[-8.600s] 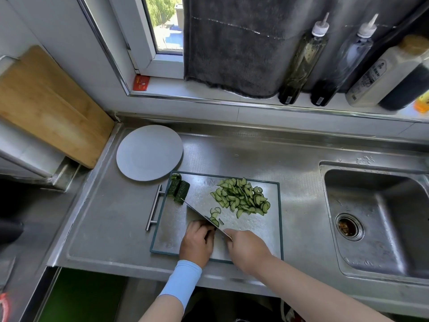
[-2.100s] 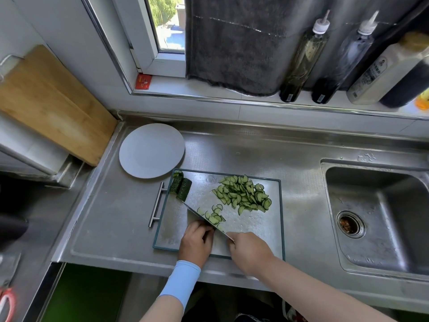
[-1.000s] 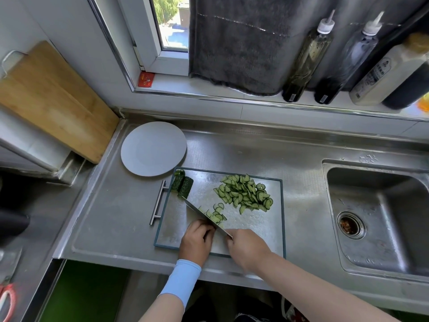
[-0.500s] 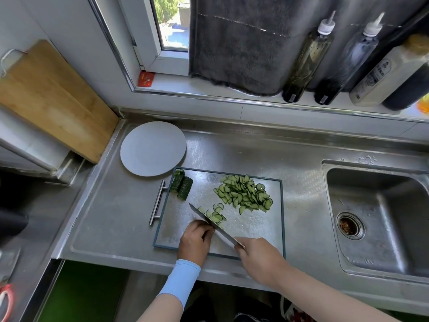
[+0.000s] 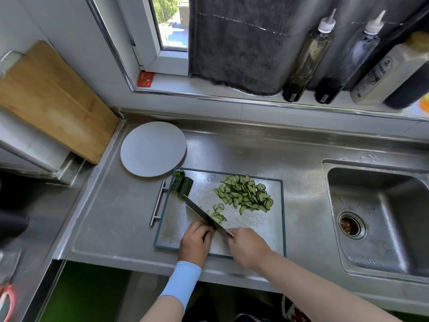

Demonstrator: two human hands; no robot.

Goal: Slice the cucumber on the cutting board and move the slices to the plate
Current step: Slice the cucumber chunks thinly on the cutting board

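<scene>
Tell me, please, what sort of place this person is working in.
Most likely a home kitchen: a steel counter with a built-in sink, sauce bottles on the windowsill, and a cutting board with cucumber slices beside a plate.

Green cucumber slices (image 5: 245, 194), pale grey plate (image 5: 153, 148), light blue sleeve (image 5: 181, 281), dark grey towel (image 5: 236, 43).

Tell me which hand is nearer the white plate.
Left. The left hand is down and slightly right of the plate; the right hand, gripping the knife, is farther right.
</scene>
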